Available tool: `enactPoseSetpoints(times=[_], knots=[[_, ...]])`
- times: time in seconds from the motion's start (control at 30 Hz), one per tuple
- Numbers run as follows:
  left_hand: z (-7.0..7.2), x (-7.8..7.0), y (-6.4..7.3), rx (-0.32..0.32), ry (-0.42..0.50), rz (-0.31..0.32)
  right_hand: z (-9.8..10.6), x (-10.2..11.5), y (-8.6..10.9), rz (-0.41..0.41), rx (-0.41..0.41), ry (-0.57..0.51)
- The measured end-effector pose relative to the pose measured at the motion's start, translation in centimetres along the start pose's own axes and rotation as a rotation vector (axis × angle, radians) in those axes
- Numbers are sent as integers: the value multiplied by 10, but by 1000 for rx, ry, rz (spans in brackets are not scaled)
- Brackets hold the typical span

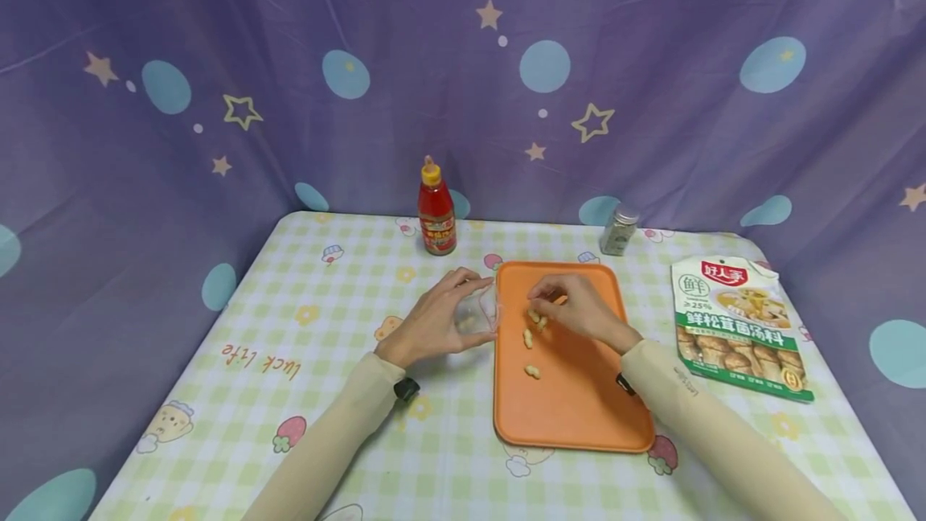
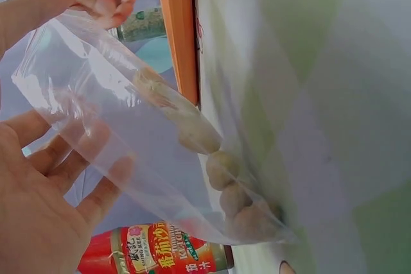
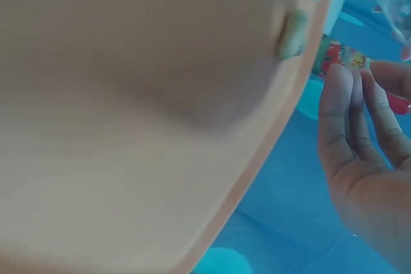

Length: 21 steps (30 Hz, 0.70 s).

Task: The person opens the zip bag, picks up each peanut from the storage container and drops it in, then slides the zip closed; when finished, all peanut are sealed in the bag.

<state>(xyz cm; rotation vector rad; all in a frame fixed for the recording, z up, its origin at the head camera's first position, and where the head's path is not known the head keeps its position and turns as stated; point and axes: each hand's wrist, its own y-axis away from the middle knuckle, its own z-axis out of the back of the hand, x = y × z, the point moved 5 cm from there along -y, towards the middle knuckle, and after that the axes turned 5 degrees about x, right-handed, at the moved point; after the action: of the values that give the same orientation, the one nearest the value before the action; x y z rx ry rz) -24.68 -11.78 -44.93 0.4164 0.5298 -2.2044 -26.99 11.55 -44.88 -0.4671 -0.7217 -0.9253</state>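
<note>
My left hand [image 1: 440, 318] holds a clear plastic bag [image 1: 477, 310] at the left edge of the orange tray [image 1: 571, 416]. In the left wrist view its thumb and spread fingers hold the bag's mouth apart, and several peanuts [image 2: 223, 170] lie towards the bag's lower end. Over the tray hangs my right hand [image 1: 579, 308], its relaxed fingers just above loose peanuts [image 1: 528, 338]. The right wrist view shows its thumb and fingertips close together, with nothing visible between them. Another peanut [image 1: 532, 372] lies lower on the tray.
A red ketchup bottle [image 1: 437, 211] stands at the back of the checked tablecloth [image 1: 347, 328]. Behind the tray's right corner is a small spice jar [image 1: 619, 231]. A green and white food packet [image 1: 741, 328] lies to the right.
</note>
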Motion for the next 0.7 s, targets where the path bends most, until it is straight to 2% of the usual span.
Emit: enactPoseSetpoints(times=[0.17,0.4,0.7], knots=[[1,0,0,1,-1,9,-2,-10,1,13,1,31],[1,-1,0,-5,5,7,-6,-18,5,-54,48,26],[0,0,0,-2,14,9,-10,-27,8,-79,72,12]])
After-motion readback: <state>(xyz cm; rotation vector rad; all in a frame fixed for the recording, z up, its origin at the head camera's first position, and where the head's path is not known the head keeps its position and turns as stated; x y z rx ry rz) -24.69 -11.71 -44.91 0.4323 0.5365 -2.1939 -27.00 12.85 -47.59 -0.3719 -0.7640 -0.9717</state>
